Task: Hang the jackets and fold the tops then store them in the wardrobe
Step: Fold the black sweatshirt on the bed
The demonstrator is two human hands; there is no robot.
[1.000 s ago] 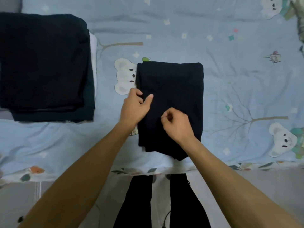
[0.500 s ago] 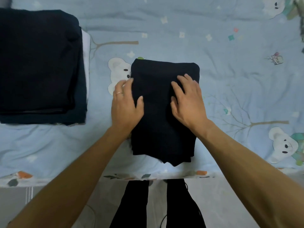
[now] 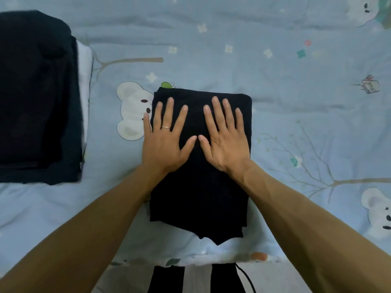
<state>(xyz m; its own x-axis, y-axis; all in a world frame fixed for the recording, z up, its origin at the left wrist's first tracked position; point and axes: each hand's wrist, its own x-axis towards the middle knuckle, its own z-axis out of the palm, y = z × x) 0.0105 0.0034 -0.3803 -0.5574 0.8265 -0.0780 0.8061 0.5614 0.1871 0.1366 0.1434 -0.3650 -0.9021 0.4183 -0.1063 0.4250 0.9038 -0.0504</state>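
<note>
A black top (image 3: pixel 198 199), folded into a tall rectangle, lies on the blue bedsheet (image 3: pixel 296 127) in the middle of the view. My left hand (image 3: pixel 167 138) lies flat on its upper left part, fingers spread, with a ring on one finger. My right hand (image 3: pixel 226 136) lies flat beside it on the upper right part, fingers straight. Both palms press down on the cloth, thumbs nearly touching. The lower end of the top reaches toward the bed's near edge.
A stack of folded dark clothes (image 3: pixel 36 98) sits at the left on the bed, with a white garment (image 3: pixel 84 66) showing along its right side. The bed's near edge (image 3: pixel 190 261) runs along the bottom, with my dark trouser legs (image 3: pixel 226 280) below it.
A second ago my fingers were pinching the cloth near its middle. Both hands have since opened flat and slid up onto the top's upper half.
</note>
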